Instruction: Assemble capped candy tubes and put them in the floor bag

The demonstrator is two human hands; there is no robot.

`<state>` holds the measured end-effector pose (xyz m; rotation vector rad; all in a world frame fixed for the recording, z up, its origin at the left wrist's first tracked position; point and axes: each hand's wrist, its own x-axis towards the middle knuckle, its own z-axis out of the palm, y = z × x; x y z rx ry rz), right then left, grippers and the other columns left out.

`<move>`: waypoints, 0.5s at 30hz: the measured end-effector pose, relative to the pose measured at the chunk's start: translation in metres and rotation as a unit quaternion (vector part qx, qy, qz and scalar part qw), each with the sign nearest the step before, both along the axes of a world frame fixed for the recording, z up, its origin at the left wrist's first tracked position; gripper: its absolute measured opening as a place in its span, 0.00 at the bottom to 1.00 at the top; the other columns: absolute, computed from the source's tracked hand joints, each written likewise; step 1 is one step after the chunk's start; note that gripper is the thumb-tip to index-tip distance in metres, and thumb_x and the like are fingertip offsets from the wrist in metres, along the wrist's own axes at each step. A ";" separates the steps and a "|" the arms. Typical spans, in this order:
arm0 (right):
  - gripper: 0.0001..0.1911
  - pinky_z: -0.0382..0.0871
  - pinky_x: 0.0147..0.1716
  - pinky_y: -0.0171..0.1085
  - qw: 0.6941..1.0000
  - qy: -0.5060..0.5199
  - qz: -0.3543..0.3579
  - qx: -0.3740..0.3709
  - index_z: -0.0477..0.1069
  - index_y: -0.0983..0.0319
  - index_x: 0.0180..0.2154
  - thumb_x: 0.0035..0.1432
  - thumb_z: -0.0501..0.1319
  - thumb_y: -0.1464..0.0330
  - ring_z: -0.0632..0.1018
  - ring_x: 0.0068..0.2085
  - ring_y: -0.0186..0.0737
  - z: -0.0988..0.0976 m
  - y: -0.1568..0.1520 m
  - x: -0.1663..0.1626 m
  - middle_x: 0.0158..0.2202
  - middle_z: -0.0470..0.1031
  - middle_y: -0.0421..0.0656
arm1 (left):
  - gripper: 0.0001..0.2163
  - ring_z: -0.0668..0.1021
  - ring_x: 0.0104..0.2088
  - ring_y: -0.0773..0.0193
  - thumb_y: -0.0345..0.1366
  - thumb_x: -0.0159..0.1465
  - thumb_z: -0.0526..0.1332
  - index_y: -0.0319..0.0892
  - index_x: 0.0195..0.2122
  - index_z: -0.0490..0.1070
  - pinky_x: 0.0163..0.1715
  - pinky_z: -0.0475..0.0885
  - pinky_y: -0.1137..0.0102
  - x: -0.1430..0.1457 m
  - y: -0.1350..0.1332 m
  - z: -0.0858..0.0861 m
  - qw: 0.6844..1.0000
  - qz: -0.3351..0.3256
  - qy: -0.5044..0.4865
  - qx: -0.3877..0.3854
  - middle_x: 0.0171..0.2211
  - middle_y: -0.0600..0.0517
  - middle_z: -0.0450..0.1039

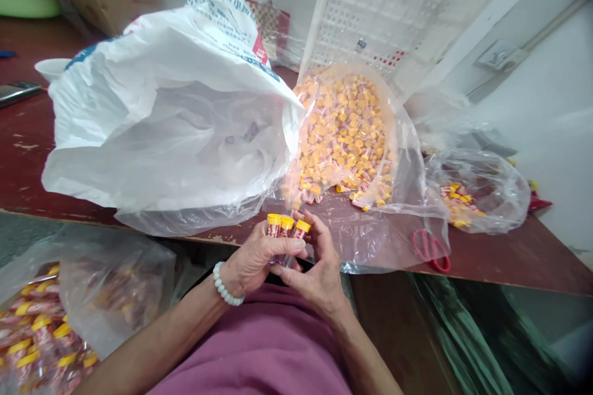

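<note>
Three small clear tubes (285,229) with yellow caps and red-and-white labels stand side by side above the table's front edge. My left hand (252,259), with a bead bracelet at the wrist, is closed around them, its thumb across their fronts. My right hand (319,262) curls in from the other side, its fingers at the rightmost tube and its thumb at the tubes' lower ends. The lower parts of the tubes are partly hidden by my fingers. Just beyond my hands, a clear plastic bag (407,166) lies open, full of small yellow caps (356,123) with red-and-white pieces.
A large white sack (111,166) gapes open on the dark red table (500,259). Red scissor-like handles (430,251) lie near the edge. A smaller clear bag (504,197) holds more yellow pieces. At lower left, a bag (115,278) contains many capped tubes. A white basket (393,6) leans behind.
</note>
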<state>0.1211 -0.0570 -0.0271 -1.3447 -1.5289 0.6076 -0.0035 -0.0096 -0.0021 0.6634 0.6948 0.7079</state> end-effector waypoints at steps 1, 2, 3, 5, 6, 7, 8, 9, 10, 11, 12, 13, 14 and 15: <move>0.47 0.68 0.52 0.45 1.000 0.026 -0.002 -0.001 0.50 0.58 0.59 0.40 0.72 0.66 0.71 0.55 0.46 0.000 -0.001 -0.001 0.57 0.64 0.51 | 0.14 0.75 0.26 0.66 0.29 0.48 0.69 0.37 0.36 0.73 0.22 0.73 0.73 -0.001 -0.001 0.002 1.000 0.000 -0.002 0.003 0.28 0.52 0.72; 0.48 0.68 0.52 0.45 0.999 0.038 -0.007 0.002 0.49 0.58 0.59 0.40 0.72 0.68 0.71 0.55 0.46 -0.001 -0.002 -0.001 0.58 0.64 0.51 | 0.15 0.75 0.27 0.66 0.29 0.48 0.69 0.37 0.38 0.73 0.23 0.73 0.73 -0.001 -0.001 0.003 1.000 0.000 -0.003 0.006 0.28 0.52 0.72; 0.48 0.68 0.52 0.45 0.999 0.037 -0.009 0.005 0.50 0.58 0.59 0.40 0.72 0.69 0.70 0.55 0.47 -0.002 -0.002 -0.001 0.58 0.63 0.51 | 0.17 0.75 0.27 0.66 0.29 0.48 0.69 0.38 0.39 0.72 0.23 0.73 0.72 -0.002 -0.001 0.003 1.000 0.001 -0.006 0.007 0.29 0.52 0.72; 0.45 0.68 0.52 0.46 1.000 0.008 -0.015 0.020 0.53 0.58 0.58 0.40 0.71 0.69 0.70 0.55 0.47 -0.002 -0.001 0.000 0.58 0.63 0.51 | 0.19 0.76 0.28 0.65 0.29 0.48 0.69 0.40 0.42 0.70 0.23 0.73 0.72 -0.003 -0.001 0.003 1.000 0.003 -0.012 0.008 0.30 0.53 0.72; 0.43 0.68 0.51 0.47 0.999 -0.014 -0.017 0.032 0.56 0.59 0.57 0.40 0.71 0.68 0.70 0.55 0.48 -0.001 0.000 0.001 0.58 0.64 0.51 | 0.20 0.76 0.27 0.66 0.28 0.48 0.69 0.41 0.42 0.69 0.23 0.73 0.73 -0.003 0.000 0.002 1.000 0.006 -0.015 0.009 0.30 0.53 0.72; 0.41 0.68 0.51 0.48 0.998 -0.036 -0.019 0.047 0.58 0.59 0.56 0.40 0.71 0.67 0.70 0.55 0.49 0.000 0.001 0.002 0.57 0.65 0.51 | 0.20 0.76 0.27 0.66 0.28 0.48 0.69 0.41 0.42 0.69 0.23 0.72 0.74 -0.003 0.001 0.001 1.000 0.010 -0.019 0.011 0.29 0.53 0.72; 0.39 0.68 0.51 0.49 0.996 -0.057 -0.022 0.065 0.60 0.59 0.54 0.40 0.71 0.66 0.70 0.55 0.50 0.001 0.001 0.002 0.55 0.67 0.51 | 0.19 0.75 0.26 0.67 0.27 0.48 0.68 0.40 0.42 0.69 0.22 0.71 0.75 -0.003 0.000 0.000 0.999 0.016 -0.026 0.013 0.29 0.54 0.71; 0.37 0.68 0.50 0.50 0.993 -0.075 -0.025 0.083 0.62 0.60 0.53 0.40 0.71 0.65 0.70 0.54 0.50 0.002 0.002 0.002 0.53 0.68 0.50 | 0.18 0.75 0.25 0.68 0.27 0.48 0.68 0.39 0.41 0.69 0.22 0.71 0.76 -0.003 0.000 -0.002 0.999 0.020 -0.034 0.014 0.28 0.54 0.71; 0.36 0.68 0.50 0.51 0.991 -0.091 -0.027 0.096 0.62 0.60 0.52 0.40 0.71 0.65 0.71 0.53 0.50 0.004 0.003 0.001 0.51 0.70 0.50 | 0.18 0.75 0.24 0.68 0.27 0.48 0.68 0.39 0.40 0.70 0.21 0.71 0.76 -0.003 -0.001 -0.003 0.999 0.023 -0.044 0.013 0.27 0.54 0.70; 0.35 0.68 0.49 0.52 0.988 -0.106 -0.023 0.105 0.63 0.59 0.52 0.41 0.71 0.65 0.72 0.52 0.50 0.005 0.004 -0.001 0.50 0.70 0.50 | 0.18 0.74 0.24 0.68 0.27 0.47 0.68 0.39 0.40 0.70 0.20 0.71 0.76 -0.004 -0.002 -0.004 0.998 0.026 -0.055 0.009 0.26 0.55 0.70; 0.35 0.69 0.49 0.52 0.986 -0.121 -0.015 0.112 0.62 0.59 0.52 0.41 0.71 0.64 0.72 0.51 0.50 0.005 0.005 -0.004 0.50 0.71 0.50 | 0.18 0.74 0.23 0.68 0.27 0.46 0.68 0.39 0.39 0.70 0.19 0.70 0.75 -0.007 -0.003 -0.005 0.997 0.031 -0.065 0.003 0.26 0.55 0.70; 0.36 0.69 0.48 0.53 0.984 -0.136 -0.001 0.116 0.62 0.59 0.53 0.42 0.71 0.63 0.72 0.50 0.50 0.005 0.007 -0.007 0.50 0.70 0.50 | 0.18 0.74 0.22 0.68 0.27 0.44 0.69 0.39 0.38 0.70 0.18 0.70 0.75 -0.012 -0.004 -0.007 0.997 0.041 -0.073 -0.003 0.26 0.55 0.70; 0.36 0.69 0.48 0.53 0.980 -0.158 0.029 0.115 0.62 0.59 0.53 0.42 0.71 0.62 0.72 0.51 0.51 0.004 0.010 -0.010 0.51 0.70 0.51 | 0.19 0.74 0.21 0.68 0.27 0.43 0.69 0.39 0.37 0.70 0.17 0.70 0.75 -0.019 -0.006 -0.008 0.995 0.058 -0.075 -0.008 0.26 0.55 0.70; 0.38 0.69 0.47 0.54 0.977 -0.173 0.061 0.111 0.62 0.58 0.55 0.42 0.71 0.59 0.71 0.52 0.53 0.003 0.013 -0.013 0.53 0.68 0.52 | 0.20 0.74 0.21 0.68 0.26 0.42 0.70 0.40 0.37 0.69 0.16 0.70 0.75 -0.030 -0.009 -0.008 0.994 0.081 -0.073 -0.010 0.27 0.54 0.71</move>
